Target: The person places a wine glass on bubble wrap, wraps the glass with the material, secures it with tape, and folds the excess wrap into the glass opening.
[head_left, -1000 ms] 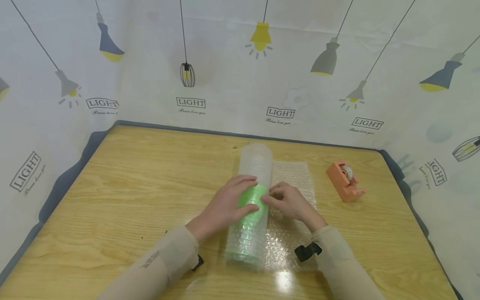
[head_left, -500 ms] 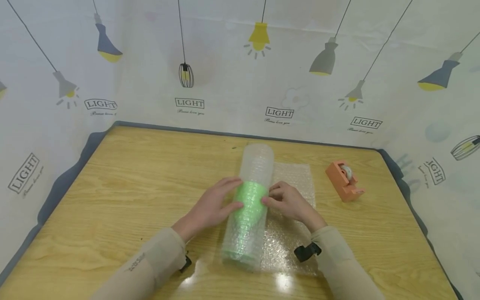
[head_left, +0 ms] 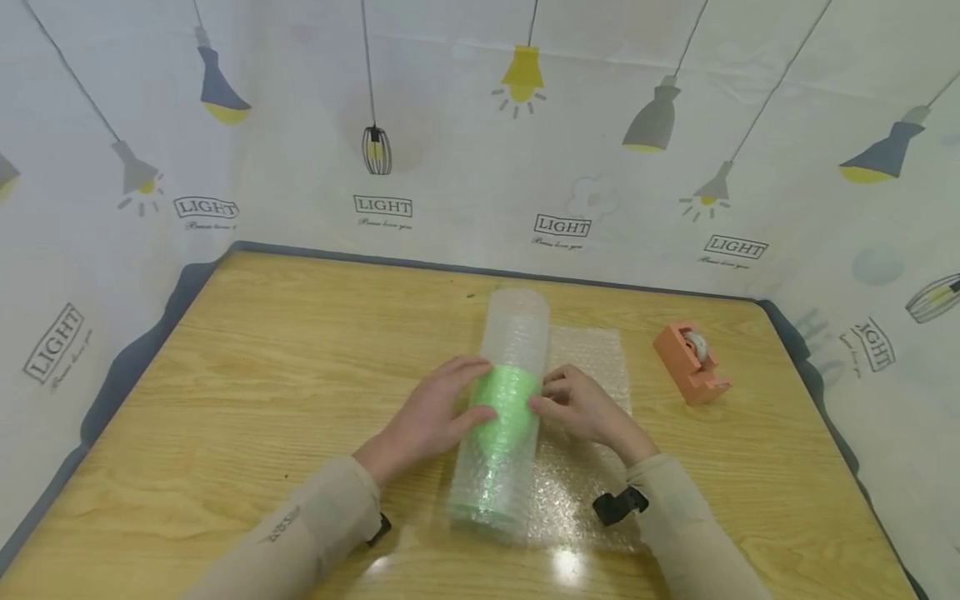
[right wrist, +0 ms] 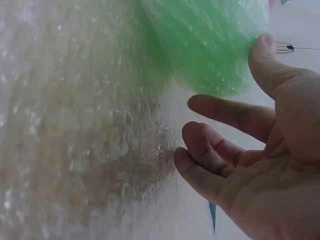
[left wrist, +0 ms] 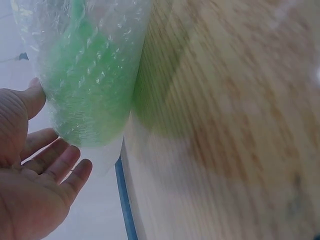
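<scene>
The bubble wrap roll [head_left: 501, 408] is lying lengthwise near the middle of the wooden surface [head_left: 262, 375], its far end pointing at the back wall and its near end close to the near edge. Wide bare wood is stretching to its left; to its right the unrolled bubble wrap sheet [head_left: 588, 350] is lying flat, with the orange tape dispenser [head_left: 690, 362] sitting well apart toward the far right corner. A curtain printed with lamps [head_left: 480, 125] is enclosing the surface on three sides.

The left hand [head_left: 431, 412] is resting on the roll's left side with fingers spread and relaxed. The right hand [head_left: 581, 404] is touching its right side, fingers loosely bent. Inside the roll, a green object [left wrist: 87, 80] is showing through the wrap.
</scene>
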The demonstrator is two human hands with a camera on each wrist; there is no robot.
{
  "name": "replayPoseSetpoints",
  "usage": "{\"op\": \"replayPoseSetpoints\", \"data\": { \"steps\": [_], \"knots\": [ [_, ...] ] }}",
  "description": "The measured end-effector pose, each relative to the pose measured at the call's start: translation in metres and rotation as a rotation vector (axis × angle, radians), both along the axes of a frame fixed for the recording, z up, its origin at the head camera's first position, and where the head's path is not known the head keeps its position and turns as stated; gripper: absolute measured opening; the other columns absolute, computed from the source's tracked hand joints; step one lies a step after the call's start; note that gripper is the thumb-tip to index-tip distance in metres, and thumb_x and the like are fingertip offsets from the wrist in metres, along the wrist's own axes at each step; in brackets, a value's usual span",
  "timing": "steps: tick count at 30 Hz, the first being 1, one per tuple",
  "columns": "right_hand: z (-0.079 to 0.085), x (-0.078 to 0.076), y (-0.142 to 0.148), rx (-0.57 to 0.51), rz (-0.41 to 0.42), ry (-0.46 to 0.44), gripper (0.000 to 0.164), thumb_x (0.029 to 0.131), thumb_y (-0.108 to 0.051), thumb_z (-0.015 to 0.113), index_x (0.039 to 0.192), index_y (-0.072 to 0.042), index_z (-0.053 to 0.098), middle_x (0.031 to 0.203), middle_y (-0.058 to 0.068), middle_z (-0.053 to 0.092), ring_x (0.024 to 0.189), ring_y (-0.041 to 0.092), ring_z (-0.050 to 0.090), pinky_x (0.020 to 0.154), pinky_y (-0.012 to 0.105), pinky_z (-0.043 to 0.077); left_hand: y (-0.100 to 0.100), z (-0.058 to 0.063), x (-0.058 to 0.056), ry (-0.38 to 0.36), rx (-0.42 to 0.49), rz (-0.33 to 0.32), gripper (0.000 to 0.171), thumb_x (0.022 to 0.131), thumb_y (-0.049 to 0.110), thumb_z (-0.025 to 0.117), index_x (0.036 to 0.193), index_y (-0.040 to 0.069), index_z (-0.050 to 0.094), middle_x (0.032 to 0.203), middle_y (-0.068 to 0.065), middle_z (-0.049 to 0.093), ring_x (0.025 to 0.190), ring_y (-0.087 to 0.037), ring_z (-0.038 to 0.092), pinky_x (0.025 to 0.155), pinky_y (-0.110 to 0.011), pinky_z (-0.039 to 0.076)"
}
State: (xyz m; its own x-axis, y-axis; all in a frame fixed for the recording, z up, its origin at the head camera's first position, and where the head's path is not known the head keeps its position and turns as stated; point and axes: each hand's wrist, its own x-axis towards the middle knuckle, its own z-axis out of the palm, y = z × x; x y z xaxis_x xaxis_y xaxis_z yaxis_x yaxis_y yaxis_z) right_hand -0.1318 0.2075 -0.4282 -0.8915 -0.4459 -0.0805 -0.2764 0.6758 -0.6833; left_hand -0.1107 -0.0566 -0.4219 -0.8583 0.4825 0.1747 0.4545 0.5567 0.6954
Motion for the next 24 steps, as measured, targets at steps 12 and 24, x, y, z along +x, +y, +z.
{"op": "replayPoseSetpoints", "data": {
  "steps": [12, 24],
  "knots": [
    [0.008, 0.007, 0.007, 0.075, 0.001, 0.097, 0.035, 0.1, -0.037, 0.068, 0.108, -0.005, 0.078, 0.113, 0.013, 0.068, 0.096, 0.026, 0.064, 0.08, 0.043, 0.057, 0.006, 0.002, -0.001, 0.006, -0.029, 0.005, 0.064, 0.094, 0.031, 0.077, 0.148, 0.006, 0.053, 0.151, -0.01, 0.053, 0.14, -0.03, 0.049, 0.119, -0.048, 0.039],
    [-0.003, 0.004, 0.036, -0.003, 0.081, 0.071, 0.029, 0.102, -0.029, 0.067, 0.119, -0.008, 0.076, 0.127, 0.014, 0.067, 0.101, 0.027, 0.069, 0.083, 0.042, 0.061, 0.02, 0.008, -0.001, -0.021, -0.062, 0.01, 0.067, 0.09, 0.038, 0.08, 0.147, 0.011, 0.056, 0.152, -0.005, 0.053, 0.141, -0.026, 0.047, 0.12, -0.047, 0.038]
  ]
}}
